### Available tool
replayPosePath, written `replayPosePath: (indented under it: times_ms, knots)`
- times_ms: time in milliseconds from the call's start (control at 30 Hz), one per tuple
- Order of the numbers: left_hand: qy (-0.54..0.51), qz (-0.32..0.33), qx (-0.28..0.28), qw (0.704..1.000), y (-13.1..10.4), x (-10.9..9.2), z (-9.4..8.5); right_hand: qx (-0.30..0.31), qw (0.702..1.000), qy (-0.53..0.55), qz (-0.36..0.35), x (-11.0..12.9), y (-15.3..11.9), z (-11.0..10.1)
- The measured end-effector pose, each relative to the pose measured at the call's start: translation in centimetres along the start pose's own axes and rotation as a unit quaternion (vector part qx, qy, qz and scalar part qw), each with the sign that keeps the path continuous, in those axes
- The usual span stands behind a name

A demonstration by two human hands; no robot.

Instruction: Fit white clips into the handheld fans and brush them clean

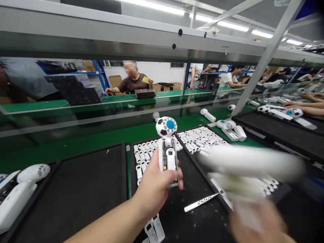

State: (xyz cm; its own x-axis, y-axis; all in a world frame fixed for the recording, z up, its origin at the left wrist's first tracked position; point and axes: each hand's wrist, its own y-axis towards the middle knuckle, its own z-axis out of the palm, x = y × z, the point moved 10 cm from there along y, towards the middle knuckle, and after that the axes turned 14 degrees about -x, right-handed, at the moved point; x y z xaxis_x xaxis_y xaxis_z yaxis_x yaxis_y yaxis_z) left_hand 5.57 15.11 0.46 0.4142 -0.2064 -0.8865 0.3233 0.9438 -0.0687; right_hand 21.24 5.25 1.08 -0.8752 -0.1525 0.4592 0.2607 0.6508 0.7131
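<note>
The person's left hand [155, 184] is closed around a small handheld fan [167, 150] and holds it upright above the black tray [192, 202] in the middle of the bench. The fan has a round head with a black and white football pattern and a blue centre. Its handle is open at the front, so the inner parts are visible. The thumb lies along the left side of the handle, and the fingertips come around from the right.

The right hand [255, 219] is to the right of the fan and lower, at the near right corner of the tray. It is very blurred. It seems to carry a long white piece [253, 162], which crosses above the right part of the tray, but I cannot tell how the fingers hold it.

Behind the fan, at the far end of the tray, lie rows of small white parts [194, 140]. A thin white strip [201, 202] lies on the tray just right of the left hand. Left of the tray is another black tray [76, 195], and beyond that, at the left edge, lie closed white fans [22, 189]. Behind the tray runs the green belt [101, 135], where other fans [229, 130] lie. Beyond the belt a seated person [131, 82] works at another bench.
</note>
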Motion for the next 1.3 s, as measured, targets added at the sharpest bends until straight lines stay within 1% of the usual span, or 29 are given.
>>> replayPosePath:
  times_ms: [67,133,200,267,300,367,433,467,567,633,667,733,767,833,900,933,1000,1067,1100,1167,1300]
  knots:
    - [-0.001,0.006,-0.002,1.000,-0.3,0.0,0.2,0.023,0.998,0.021,-0.055,2.8,-0.6,1.7]
    - [0.004,0.000,-0.012,1.000,-0.3,0.2,0.0,0.019,0.995,0.034,-0.090,4.4,-0.7,2.3]
    - [-0.001,0.001,-0.010,1.000,-0.2,0.2,-0.2,-0.009,0.996,0.040,-0.080,4.2,-0.7,1.5]
    - [-0.010,0.009,-0.005,1.000,-0.1,-0.1,-0.3,-0.045,0.997,0.052,-0.047,3.1,-0.9,0.2]
    - [-0.013,0.011,-0.001,1.000,-0.1,-0.2,-0.4,-0.053,0.996,0.059,-0.035,2.6,-1.1,-0.2]
    - [-0.022,0.014,0.014,1.000,-0.3,-0.3,-0.3,-0.047,0.996,0.070,-0.028,2.1,-1.8,-0.3]
    - [-0.041,0.015,0.031,0.999,-0.5,-0.4,-0.1,-0.012,0.996,0.075,-0.041,2.3,-2.5,0.5]
    - [-0.057,0.010,0.031,0.998,-0.5,-0.4,-0.1,0.005,0.996,0.075,-0.048,2.5,-2.8,0.9]
    - [-0.102,-0.021,0.005,0.995,-0.4,0.2,-0.5,0.033,0.996,0.062,-0.048,2.8,-3.6,1.4]
    - [-0.112,-0.033,-0.033,0.993,-0.1,0.7,-1.2,0.040,0.997,0.052,-0.038,2.9,-3.8,1.5]
    - [-0.105,-0.032,-0.058,0.992,0.1,0.9,-1.8,0.054,0.997,0.046,-0.042,3.0,-3.9,1.6]
    - [-0.072,-0.029,-0.102,0.992,0.6,1.2,-2.8,0.072,0.994,0.033,-0.080,3.2,-3.8,1.7]
    - [-0.051,-0.026,-0.110,0.992,0.8,1.3,-3.1,0.068,0.992,0.023,-0.104,3.0,-3.5,1.5]
    - [-0.014,-0.031,-0.085,0.996,1.2,1.6,-2.8,0.035,0.990,-0.017,-0.138,1.6,-2.6,0.8]
    - [0.003,-0.040,-0.045,0.998,1.3,1.7,-2.1,0.002,0.987,-0.088,-0.134,-1.3,-1.6,0.4]
    - [0.010,-0.044,-0.029,0.999,1.3,1.7,-1.8,0.003,0.984,-0.130,-0.124,-2.9,-1.2,0.7]
    - [0.016,-0.058,-0.013,0.998,1.1,1.9,-1.4,0.035,0.974,-0.201,-0.099,-5.9,-0.8,1.8]
    - [0.017,-0.078,-0.013,0.997,0.8,2.3,-1.3,0.077,0.965,-0.241,-0.076,-8.0,-0.9,3.0]
    - [0.016,-0.090,-0.018,0.996,0.7,2.6,-1.3,0.094,0.960,-0.254,-0.068,-8.5,-1.1,3.5]
    - [0.012,-0.103,-0.033,0.994,0.7,2.9,-1.6,0.111,0.953,-0.274,-0.063,-8.9,-1.3,4.3]
    - [0.003,-0.108,-0.070,0.992,1.3,3.5,-2.5,0.121,0.948,-0.279,-0.089,-8.5,-1.1,5.4]
